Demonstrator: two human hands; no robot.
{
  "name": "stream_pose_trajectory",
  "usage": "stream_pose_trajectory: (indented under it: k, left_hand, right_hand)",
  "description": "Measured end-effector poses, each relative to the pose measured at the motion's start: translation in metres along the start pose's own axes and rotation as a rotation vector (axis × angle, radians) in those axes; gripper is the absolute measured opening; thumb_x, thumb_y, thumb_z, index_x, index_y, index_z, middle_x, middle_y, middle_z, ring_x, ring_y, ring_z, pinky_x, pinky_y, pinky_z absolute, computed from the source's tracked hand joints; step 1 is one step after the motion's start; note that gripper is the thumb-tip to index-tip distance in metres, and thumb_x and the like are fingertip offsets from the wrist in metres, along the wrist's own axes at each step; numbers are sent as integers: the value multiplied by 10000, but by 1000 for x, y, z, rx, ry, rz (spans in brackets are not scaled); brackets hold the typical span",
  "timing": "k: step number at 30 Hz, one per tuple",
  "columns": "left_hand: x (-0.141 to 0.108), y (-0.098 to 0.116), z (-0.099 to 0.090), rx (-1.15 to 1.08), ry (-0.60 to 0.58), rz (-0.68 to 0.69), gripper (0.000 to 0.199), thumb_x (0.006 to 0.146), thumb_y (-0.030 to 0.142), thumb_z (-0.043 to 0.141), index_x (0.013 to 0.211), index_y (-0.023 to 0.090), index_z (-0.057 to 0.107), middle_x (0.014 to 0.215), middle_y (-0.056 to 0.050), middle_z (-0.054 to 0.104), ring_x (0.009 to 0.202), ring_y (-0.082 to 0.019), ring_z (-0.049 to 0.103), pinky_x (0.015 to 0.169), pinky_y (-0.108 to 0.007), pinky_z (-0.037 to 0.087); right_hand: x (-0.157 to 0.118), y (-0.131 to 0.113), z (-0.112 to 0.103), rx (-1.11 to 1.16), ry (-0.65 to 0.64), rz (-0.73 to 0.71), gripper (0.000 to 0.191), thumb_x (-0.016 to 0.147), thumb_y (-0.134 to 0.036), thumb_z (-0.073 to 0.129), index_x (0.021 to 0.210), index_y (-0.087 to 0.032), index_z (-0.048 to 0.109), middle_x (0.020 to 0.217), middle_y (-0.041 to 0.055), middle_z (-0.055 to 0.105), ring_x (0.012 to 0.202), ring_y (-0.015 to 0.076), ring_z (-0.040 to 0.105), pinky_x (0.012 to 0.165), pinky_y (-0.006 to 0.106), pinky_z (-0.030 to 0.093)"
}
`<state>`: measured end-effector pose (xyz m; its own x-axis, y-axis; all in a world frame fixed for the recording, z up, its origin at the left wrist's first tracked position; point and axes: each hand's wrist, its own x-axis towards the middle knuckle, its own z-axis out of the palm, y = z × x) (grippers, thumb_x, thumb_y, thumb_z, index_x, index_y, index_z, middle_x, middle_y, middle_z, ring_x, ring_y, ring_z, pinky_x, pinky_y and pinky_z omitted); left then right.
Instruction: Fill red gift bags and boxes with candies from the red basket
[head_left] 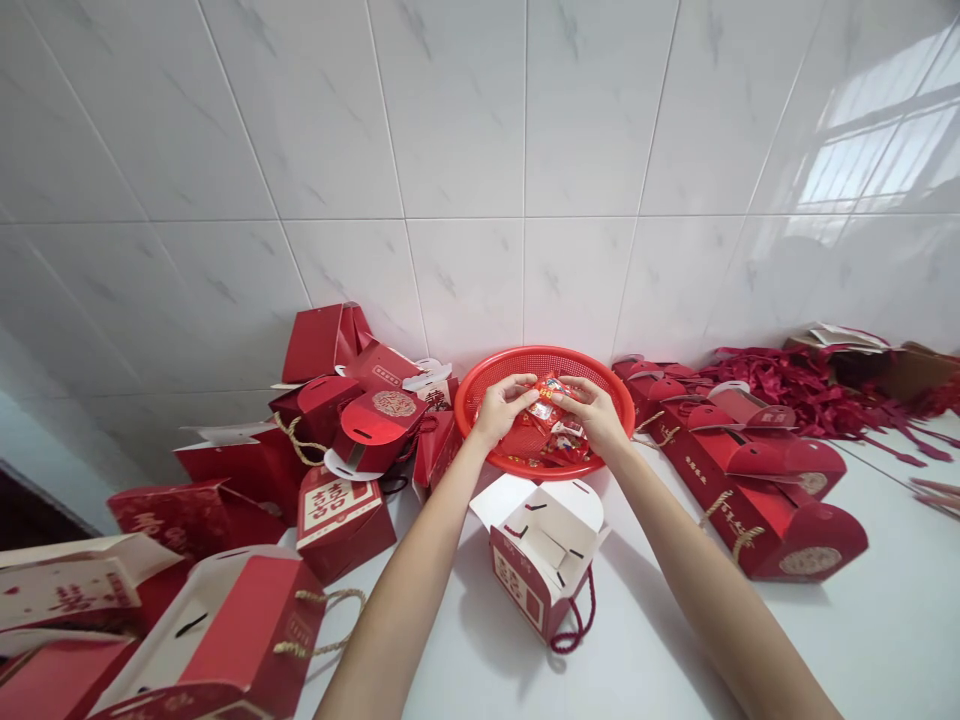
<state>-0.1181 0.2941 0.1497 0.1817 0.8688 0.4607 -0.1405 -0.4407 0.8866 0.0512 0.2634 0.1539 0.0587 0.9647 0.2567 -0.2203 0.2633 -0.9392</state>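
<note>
A round red plastic basket (474,372) stands against the tiled wall, with red wrapped packets (568,447) in it. Over the basket my left hand (507,405) pinches the left side of a red packet (549,394). My right hand (592,408) grips the right side of that same packet, its fingers closed on it. In front of the basket, between my forearms, an open red gift box (521,580) with a white inside stands on the white table, its flaps spread and a dark red cord hanging at its right side.
Red boxes (349,525) crowd the left side, some stacked, some with open flaps. Closed red boxes with gold cord handles (780,540) line the right. Behind them lie dark red ribbons (795,390) and a cardboard box (900,375). The tiled wall (465,150) bounds the back.
</note>
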Motion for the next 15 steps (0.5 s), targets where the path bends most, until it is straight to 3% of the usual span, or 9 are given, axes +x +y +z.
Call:
stream_pose_trajectory:
  k: [4, 10, 15]
  left_hand:
    - [-2, 1, -2, -14, 3, -35, 420, 700, 300, 784, 1097, 191, 701, 787, -6, 706, 768, -167, 660, 762, -308, 541]
    - [-2, -2, 1, 19, -17, -89, 323, 738, 303, 757, 1036, 181, 718, 1037, -65, 730, 970, -212, 661, 884, -355, 537]
    - [-3, -5, 1, 69, -120, -117, 408, 691, 286, 805, 1070, 179, 699, 1097, -82, 715, 1034, -239, 648, 939, -408, 519]
  right_hand:
    - [-1, 0, 0, 27, -19, 0, 561, 524, -425, 894, 983, -203, 659, 952, 55, 739, 850, 238, 702, 715, 347, 567]
    - [-2, 0, 1, -31, 19, -17, 522, 510, -406, 895, 924, -198, 657, 968, 55, 728, 805, 223, 694, 647, 325, 567]
    - [-2, 2, 1, -23, 41, -10, 506, 478, -389, 904, 872, -186, 659, 904, 48, 726, 798, 218, 694, 695, 338, 576]
